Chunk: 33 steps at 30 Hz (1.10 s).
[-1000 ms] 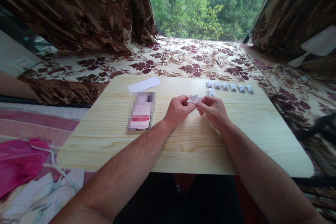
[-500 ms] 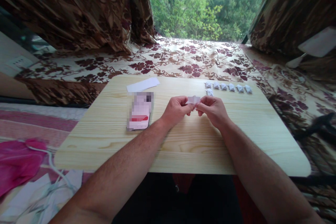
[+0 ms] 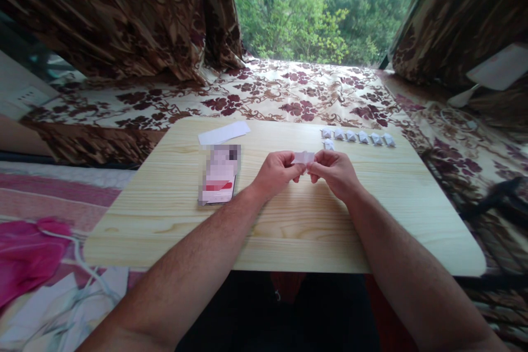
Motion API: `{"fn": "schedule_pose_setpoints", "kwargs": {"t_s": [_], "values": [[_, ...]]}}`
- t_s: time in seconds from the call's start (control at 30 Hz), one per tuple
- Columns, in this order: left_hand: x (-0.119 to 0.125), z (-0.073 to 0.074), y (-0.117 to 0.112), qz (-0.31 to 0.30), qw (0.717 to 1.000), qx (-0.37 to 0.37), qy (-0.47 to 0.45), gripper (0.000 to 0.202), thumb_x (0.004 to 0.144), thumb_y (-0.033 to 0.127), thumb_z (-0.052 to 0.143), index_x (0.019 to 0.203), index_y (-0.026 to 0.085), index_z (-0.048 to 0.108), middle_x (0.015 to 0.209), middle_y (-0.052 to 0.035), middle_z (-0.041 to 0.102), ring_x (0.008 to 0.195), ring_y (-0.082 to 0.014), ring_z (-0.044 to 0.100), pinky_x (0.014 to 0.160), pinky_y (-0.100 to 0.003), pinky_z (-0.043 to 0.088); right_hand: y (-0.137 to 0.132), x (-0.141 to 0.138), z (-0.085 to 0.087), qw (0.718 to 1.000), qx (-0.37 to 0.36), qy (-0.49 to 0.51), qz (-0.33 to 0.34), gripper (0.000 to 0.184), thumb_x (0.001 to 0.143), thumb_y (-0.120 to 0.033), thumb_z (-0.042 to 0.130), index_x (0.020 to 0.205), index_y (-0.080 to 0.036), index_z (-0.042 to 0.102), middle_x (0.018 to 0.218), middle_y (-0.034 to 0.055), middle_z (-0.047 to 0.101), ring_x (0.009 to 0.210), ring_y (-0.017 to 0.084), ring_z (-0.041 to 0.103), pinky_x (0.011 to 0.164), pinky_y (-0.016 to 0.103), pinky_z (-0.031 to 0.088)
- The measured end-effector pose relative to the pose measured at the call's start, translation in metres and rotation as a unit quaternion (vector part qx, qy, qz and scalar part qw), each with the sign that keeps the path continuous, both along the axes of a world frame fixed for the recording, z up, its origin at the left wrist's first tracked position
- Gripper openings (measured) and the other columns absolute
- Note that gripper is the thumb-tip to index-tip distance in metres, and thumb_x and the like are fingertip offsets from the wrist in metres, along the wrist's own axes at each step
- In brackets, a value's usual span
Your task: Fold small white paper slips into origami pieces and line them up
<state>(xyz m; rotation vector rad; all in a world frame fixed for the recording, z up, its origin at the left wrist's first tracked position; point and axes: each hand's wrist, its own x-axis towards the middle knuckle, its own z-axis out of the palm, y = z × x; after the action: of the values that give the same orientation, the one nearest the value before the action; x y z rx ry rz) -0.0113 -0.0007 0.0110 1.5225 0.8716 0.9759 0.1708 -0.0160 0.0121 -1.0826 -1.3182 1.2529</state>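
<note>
A small folded white paper piece (image 3: 304, 158) is pinched between both of my hands above the middle of the pale wooden table (image 3: 289, 231). My left hand (image 3: 277, 174) grips its left side with closed fingers. My right hand (image 3: 333, 172) grips its right side, fingers curled. Behind my right hand, several small folded white paper pieces (image 3: 358, 136) lie in a row, with one more folded piece (image 3: 329, 144) just in front of the row's left end.
A phone (image 3: 218, 174) lies on the table left of my hands, and a white paper strip (image 3: 224, 132) lies behind it. A floral cloth (image 3: 289, 91) covers the ledge under the window. Pink fabric (image 3: 25, 253) and white cables (image 3: 82, 291) lie at the lower left.
Both hands have drawn the paper piece slightly down and flatter between the fingers. The view has shifted a little; nothing else on the table has moved.
</note>
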Motion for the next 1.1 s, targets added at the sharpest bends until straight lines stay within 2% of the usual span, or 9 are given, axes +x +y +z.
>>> {"fn": "schedule_pose_setpoints", "kwargs": {"t_s": [0.23, 0.43, 0.67, 0.87, 1.1], "values": [[0.0001, 0.002, -0.0017, -0.006, 1.0, -0.001, 0.009, 0.017, 0.08, 0.029, 0.069, 0.077, 0.011, 0.069, 0.065, -0.0025, 0.066, 0.059, -0.0115, 0.056, 0.057, -0.024, 0.042, -0.0003, -0.0004, 0.0021, 1.0, -0.002, -0.019, -0.008, 0.019, 0.071, -0.026, 0.077, 0.067, -0.017, 0.061, 0.058, -0.0009, 0.065, 0.047, 0.01, 0.056, 0.047, 0.022, 0.042], [-0.0005, 0.004, -0.004, 0.023, 0.997, 0.021, 0.064, 0.014, 0.077, 0.024, 0.064, 0.069, 0.013, 0.067, 0.061, -0.0015, 0.065, 0.056, -0.01, 0.053, 0.054, -0.022, 0.037, -0.0015, -0.0022, 0.0059, 0.998, -0.008, -0.053, -0.012, 0.016, 0.069, -0.024, 0.075, 0.066, -0.017, 0.061, 0.054, -0.0012, 0.064, 0.046, 0.01, 0.056, 0.046, 0.022, 0.041], [-0.0007, 0.0081, -0.005, 0.031, 0.992, 0.03, 0.119, 0.014, 0.073, 0.025, 0.062, 0.065, 0.014, 0.064, 0.056, 0.0012, 0.058, 0.05, -0.0089, 0.046, 0.047, -0.022, 0.029, -0.0017, -0.0037, 0.0057, 0.994, -0.005, -0.107, -0.026, 0.015, 0.07, -0.025, 0.072, 0.065, -0.017, 0.06, 0.052, -0.0023, 0.062, 0.045, 0.009, 0.053, 0.044, 0.021, 0.035], [-0.0007, 0.0069, -0.0047, 0.037, 0.99, 0.041, 0.128, 0.019, 0.072, 0.029, 0.062, 0.061, 0.015, 0.058, 0.053, 0.0036, 0.049, 0.05, -0.0078, 0.039, 0.048, -0.023, 0.022, -0.003, -0.0053, 0.0057, 0.987, -0.002, -0.157, -0.035, 0.015, 0.071, -0.027, 0.069, 0.065, -0.018, 0.059, 0.05, -0.0026, 0.059, 0.044, 0.009, 0.05, 0.044, 0.021, 0.033], [-0.0014, 0.0055, -0.0039, 0.025, 0.99, 0.047, 0.132, 0.018, 0.073, 0.028, 0.06, 0.06, 0.016, 0.054, 0.054, 0.0042, 0.044, 0.051, -0.0072, 0.036, 0.049, -0.023, 0.022, -0.0034, -0.0066, 0.0054, 0.984, 0.006, -0.173, -0.033, 0.016, 0.071, -0.028, 0.069, 0.064, -0.019, 0.058, 0.05, -0.0022, 0.059, 0.045, 0.01, 0.049, 0.044, 0.022, 0.032]]}}
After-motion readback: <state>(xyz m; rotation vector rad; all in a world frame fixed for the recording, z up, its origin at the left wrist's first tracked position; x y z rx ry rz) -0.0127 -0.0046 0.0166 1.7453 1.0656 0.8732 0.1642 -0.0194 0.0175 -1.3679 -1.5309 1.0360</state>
